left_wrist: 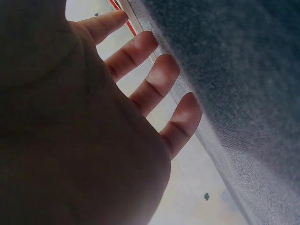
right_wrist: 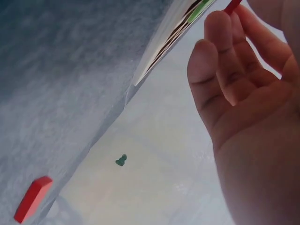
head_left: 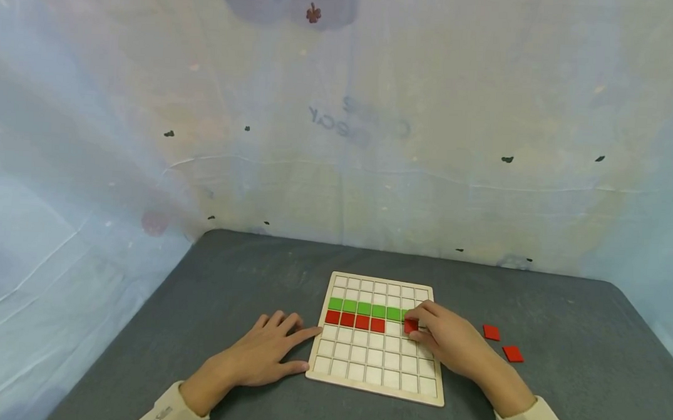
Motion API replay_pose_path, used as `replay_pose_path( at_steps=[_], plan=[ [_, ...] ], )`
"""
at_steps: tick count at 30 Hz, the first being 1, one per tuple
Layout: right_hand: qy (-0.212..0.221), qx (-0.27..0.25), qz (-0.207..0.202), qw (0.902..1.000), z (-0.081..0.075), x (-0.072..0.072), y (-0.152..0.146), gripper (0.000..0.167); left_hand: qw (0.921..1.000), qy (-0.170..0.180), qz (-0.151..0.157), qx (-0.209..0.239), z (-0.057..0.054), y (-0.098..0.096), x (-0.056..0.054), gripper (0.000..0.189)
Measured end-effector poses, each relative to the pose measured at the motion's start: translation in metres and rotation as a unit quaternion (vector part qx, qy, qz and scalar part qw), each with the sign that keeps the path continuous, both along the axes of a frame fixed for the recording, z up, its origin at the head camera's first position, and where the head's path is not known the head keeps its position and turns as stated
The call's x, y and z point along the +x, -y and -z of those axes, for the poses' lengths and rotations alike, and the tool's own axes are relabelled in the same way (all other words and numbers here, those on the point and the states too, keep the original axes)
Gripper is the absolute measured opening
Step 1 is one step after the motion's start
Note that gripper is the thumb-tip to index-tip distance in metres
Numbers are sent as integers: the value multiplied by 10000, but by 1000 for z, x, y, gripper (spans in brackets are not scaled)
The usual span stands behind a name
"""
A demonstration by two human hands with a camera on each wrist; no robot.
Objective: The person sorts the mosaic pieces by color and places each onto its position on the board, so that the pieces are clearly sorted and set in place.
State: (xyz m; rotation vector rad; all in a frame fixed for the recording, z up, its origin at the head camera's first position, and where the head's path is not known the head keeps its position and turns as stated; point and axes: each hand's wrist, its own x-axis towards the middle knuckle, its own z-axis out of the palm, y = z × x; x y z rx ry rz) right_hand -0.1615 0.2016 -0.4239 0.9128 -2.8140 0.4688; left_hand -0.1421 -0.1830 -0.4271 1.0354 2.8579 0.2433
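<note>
A pale wooden grid board (head_left: pixel 382 390) lies on the dark table. Across it runs a row of several green tiles (head_left: pixel 364 308), with several red tiles (head_left: pixel 362 322) in the row just below, from the left edge. Between thumb and fingers my right hand (head_left: pixel 457 340) pinches a red tile (head_left: pixel 411 326) over the board's right part, by the end of the green row; whether it touches the board I cannot tell. This held tile (right_wrist: pixel 233 5) also peeks out at the top of the right wrist view. My left hand (head_left: pixel 259 354) lies spread, thumb and index finger at the board's left edge.
Two loose red tiles, one farther (head_left: pixel 491 332) and one nearer (head_left: pixel 513 353), lie on the table (head_left: pixel 566 383) right of the board. A pale printed cloth (head_left: pixel 442 114) hangs behind the table and along its left side.
</note>
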Motion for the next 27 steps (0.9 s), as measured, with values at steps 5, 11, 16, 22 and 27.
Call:
replay_pose_path(
  at_steps=[5,11,16,22,27],
  plan=[
    [-57,-15,-117,9999,-1,-4,7,30,9999,63,-69,-79,1,1,-2,62],
    [17,-3,-242,9997,-1,-9,14,28,9999,85,-86,-123,0,1,-2,62],
    [153,1,-224,9996,-1,-12,19,28,9995,255,-153,-117,-6,-2,2,61],
    [-48,56,-386,9992,1,-13,23,27,9997,198,-92,-65,-6,-2,2,61],
    [-115,37,-468,9988,2,-14,24,26,10000,-9,-20,-17,-2,-1,1,61]
  ],
)
